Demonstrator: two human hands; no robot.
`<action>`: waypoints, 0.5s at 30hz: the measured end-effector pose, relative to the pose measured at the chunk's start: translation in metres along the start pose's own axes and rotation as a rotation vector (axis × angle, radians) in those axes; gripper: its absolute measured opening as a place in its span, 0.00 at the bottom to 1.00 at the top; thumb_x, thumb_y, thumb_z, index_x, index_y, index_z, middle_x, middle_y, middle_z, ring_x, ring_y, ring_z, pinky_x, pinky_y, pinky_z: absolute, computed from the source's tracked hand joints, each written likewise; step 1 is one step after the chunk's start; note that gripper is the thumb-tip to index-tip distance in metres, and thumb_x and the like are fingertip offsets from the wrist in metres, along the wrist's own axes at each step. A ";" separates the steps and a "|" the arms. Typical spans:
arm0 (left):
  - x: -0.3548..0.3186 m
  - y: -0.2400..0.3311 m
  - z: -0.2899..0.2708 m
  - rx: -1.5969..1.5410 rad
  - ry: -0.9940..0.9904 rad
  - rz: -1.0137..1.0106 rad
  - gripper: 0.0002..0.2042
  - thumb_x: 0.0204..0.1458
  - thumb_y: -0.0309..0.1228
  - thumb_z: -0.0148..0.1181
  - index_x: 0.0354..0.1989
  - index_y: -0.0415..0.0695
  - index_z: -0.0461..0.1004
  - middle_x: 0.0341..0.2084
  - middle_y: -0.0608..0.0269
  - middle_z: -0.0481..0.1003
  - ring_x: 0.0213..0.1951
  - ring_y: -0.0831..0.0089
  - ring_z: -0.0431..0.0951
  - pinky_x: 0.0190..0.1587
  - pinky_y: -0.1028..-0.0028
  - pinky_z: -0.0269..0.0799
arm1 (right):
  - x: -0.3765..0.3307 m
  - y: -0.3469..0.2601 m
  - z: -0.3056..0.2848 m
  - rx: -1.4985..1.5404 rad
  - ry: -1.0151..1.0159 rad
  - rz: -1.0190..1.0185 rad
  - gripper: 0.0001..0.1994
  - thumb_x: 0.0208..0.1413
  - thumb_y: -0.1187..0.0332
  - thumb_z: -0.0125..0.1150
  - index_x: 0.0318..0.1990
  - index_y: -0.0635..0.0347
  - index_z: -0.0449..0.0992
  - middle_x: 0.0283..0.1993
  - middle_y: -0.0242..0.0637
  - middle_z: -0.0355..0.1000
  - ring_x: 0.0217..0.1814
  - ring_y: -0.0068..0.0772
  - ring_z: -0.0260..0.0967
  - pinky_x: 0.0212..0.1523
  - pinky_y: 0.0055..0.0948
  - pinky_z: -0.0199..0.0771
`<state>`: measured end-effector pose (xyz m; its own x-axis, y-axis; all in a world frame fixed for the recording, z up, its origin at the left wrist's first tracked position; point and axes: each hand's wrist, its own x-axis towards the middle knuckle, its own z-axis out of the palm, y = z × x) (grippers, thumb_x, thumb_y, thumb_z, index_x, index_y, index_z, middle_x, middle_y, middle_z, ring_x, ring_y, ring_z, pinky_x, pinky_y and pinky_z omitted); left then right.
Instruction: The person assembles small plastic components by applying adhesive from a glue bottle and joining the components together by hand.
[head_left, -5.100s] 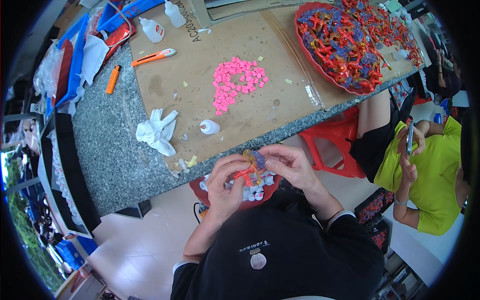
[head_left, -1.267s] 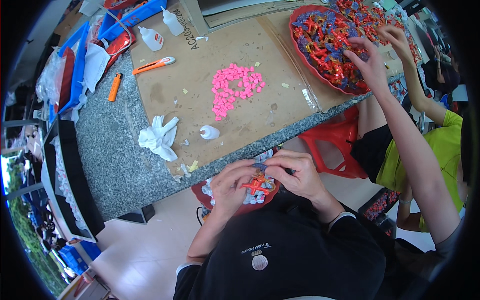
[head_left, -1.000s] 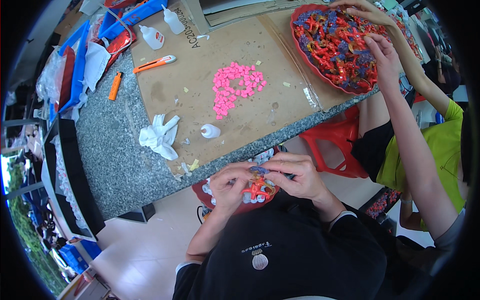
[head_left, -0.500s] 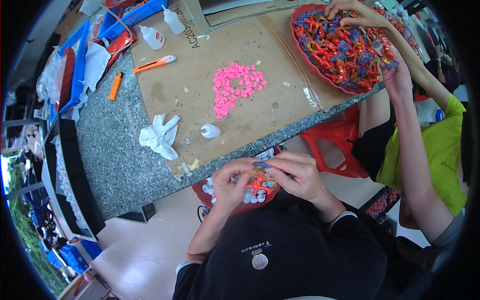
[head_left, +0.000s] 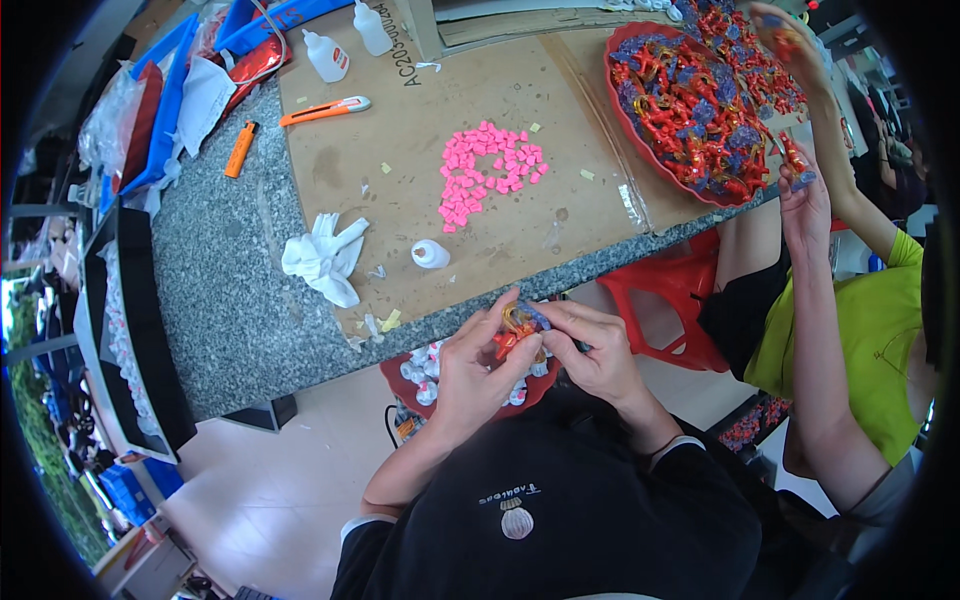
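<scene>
Figurine [head_left: 522, 324]: small, glossy, three-coloured. The body is red with stubby limbs; an amber, see-through loop curves beside it; a violet-blue translucent section with a knobbly surface forms the end toward the right. Fingers cover part of the outline, so finer detail cannot be told.

Location: all positions refer to the cardboard sheet [head_left: 360, 190]. The figurine is held off the sheet's near edge, above a red bowl [head_left: 392, 378] containing white pieces [head_left: 426, 390].

Hands: the left hand [head_left: 476, 368] pinches the red body between thumb and fingers. The right hand [head_left: 592, 350] pinches the violet-blue section between thumb and forefinger. The two hands' fingertips meet closely around the part.

Surroundings: pink pieces [head_left: 463, 185] lie loose on the middle of the sheet. A white squeeze bottle [head_left: 430, 254] stands near its near edge. A white glove [head_left: 325, 258] overlaps its near-left edge. A scalloped red tray [head_left: 632, 138], heaped with similar figurines, occupies its right side.
</scene>
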<state>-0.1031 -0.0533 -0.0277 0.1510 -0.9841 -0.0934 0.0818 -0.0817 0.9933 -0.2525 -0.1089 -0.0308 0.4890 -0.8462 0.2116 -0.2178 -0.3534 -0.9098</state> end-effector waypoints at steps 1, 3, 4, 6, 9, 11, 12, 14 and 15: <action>0.000 0.004 -0.002 -0.009 -0.028 -0.085 0.20 0.53 0.26 0.52 0.56 0.37 0.62 0.30 0.65 0.69 0.23 0.85 0.70 0.23 0.87 0.64 | -0.002 0.001 -0.001 0.044 -0.013 0.049 0.14 0.47 0.75 0.59 0.43 0.70 0.73 0.33 0.44 0.73 0.31 0.32 0.72 0.31 0.26 0.70; 0.000 0.004 -0.006 -0.019 -0.057 -0.171 0.19 0.55 0.26 0.51 0.55 0.37 0.64 0.28 0.67 0.67 0.21 0.86 0.68 0.22 0.87 0.63 | -0.003 0.001 -0.003 0.086 -0.025 0.099 0.14 0.49 0.74 0.58 0.43 0.70 0.73 0.33 0.44 0.73 0.31 0.31 0.71 0.30 0.25 0.69; 0.000 0.003 -0.009 -0.052 -0.080 -0.212 0.17 0.55 0.27 0.51 0.53 0.36 0.66 0.27 0.68 0.67 0.21 0.87 0.66 0.21 0.86 0.61 | -0.002 0.000 -0.005 0.126 -0.042 0.160 0.13 0.49 0.73 0.58 0.42 0.69 0.73 0.31 0.43 0.73 0.29 0.29 0.70 0.28 0.23 0.68; 0.000 0.001 -0.010 -0.087 -0.103 -0.252 0.15 0.56 0.28 0.50 0.51 0.36 0.68 0.26 0.68 0.67 0.20 0.88 0.64 0.21 0.86 0.60 | -0.001 -0.003 -0.006 0.165 -0.062 0.221 0.12 0.50 0.72 0.58 0.41 0.68 0.74 0.30 0.42 0.73 0.27 0.27 0.69 0.26 0.22 0.66; 0.000 -0.001 -0.009 -0.067 -0.116 -0.260 0.14 0.57 0.30 0.48 0.49 0.37 0.70 0.23 0.70 0.65 0.17 0.89 0.62 0.20 0.86 0.57 | -0.002 -0.006 -0.005 0.096 -0.076 0.234 0.10 0.50 0.72 0.57 0.39 0.67 0.76 0.27 0.40 0.72 0.24 0.25 0.67 0.22 0.21 0.63; 0.002 -0.004 -0.004 -0.101 -0.093 -0.295 0.14 0.57 0.30 0.48 0.49 0.36 0.70 0.21 0.70 0.67 0.18 0.89 0.63 0.20 0.86 0.58 | -0.002 -0.004 -0.005 0.046 -0.046 0.229 0.08 0.50 0.73 0.56 0.36 0.67 0.76 0.25 0.40 0.71 0.22 0.24 0.67 0.21 0.22 0.63; 0.003 -0.003 -0.003 -0.098 -0.096 -0.301 0.14 0.57 0.30 0.48 0.49 0.36 0.70 0.21 0.70 0.67 0.18 0.89 0.63 0.20 0.86 0.58 | -0.003 -0.002 -0.007 0.049 -0.043 0.234 0.08 0.50 0.73 0.56 0.36 0.67 0.76 0.25 0.40 0.71 0.22 0.24 0.67 0.21 0.22 0.63; 0.003 -0.001 -0.005 -0.157 -0.088 -0.416 0.14 0.56 0.29 0.50 0.49 0.36 0.70 0.23 0.69 0.70 0.19 0.90 0.63 0.19 0.86 0.58 | -0.001 -0.007 -0.007 -0.002 -0.049 0.236 0.07 0.51 0.73 0.55 0.35 0.68 0.75 0.25 0.42 0.71 0.22 0.28 0.67 0.21 0.24 0.64; 0.003 -0.001 -0.003 -0.160 -0.090 -0.417 0.14 0.56 0.29 0.50 0.49 0.36 0.70 0.23 0.69 0.70 0.19 0.90 0.63 0.19 0.86 0.58 | 0.001 -0.010 -0.006 -0.004 -0.049 0.238 0.07 0.51 0.73 0.55 0.35 0.68 0.75 0.25 0.42 0.71 0.22 0.28 0.67 0.21 0.24 0.64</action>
<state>-0.0994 -0.0559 -0.0296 -0.0128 -0.8827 -0.4698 0.2697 -0.4555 0.8484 -0.2552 -0.1086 -0.0198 0.4639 -0.8855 -0.0262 -0.3353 -0.1482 -0.9304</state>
